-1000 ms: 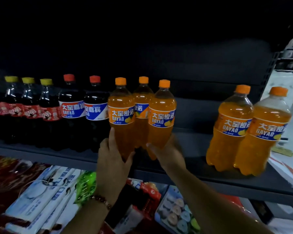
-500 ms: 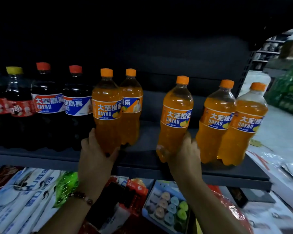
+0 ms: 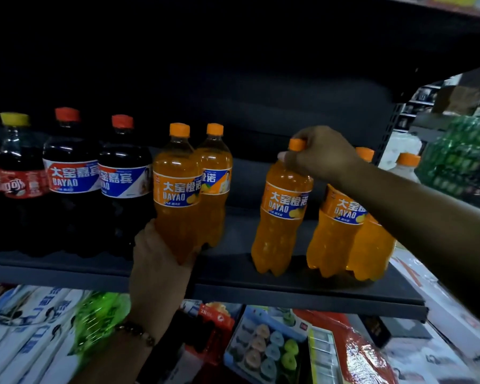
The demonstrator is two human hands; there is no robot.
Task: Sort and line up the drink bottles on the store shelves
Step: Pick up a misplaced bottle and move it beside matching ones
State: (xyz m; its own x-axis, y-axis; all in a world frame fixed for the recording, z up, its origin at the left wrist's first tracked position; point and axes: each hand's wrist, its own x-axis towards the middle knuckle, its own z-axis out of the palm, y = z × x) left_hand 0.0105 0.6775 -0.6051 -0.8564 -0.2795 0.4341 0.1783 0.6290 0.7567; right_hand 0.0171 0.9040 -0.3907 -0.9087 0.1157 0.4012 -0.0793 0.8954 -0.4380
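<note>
Gripping the orange cap of a lone orange plastic soda bottle [image 3: 281,217], the right hand [image 3: 320,155] steadies it upright on the dark metal shelf [image 3: 302,296]. Left hand [image 3: 161,259] cups the base of another orange soda bottle [image 3: 176,189] beside the dark cola bottles [image 3: 94,184].

One head-worn camera faces a dark shelf [image 3: 302,275] close up, at about bottle height. The shelf crosses mid-frame; lower goods fill the bottom edge.

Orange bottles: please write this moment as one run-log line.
left hand: holds front orange bottle base | right hand: grips middle orange bottle cap | shelf: gap between groups
</note>
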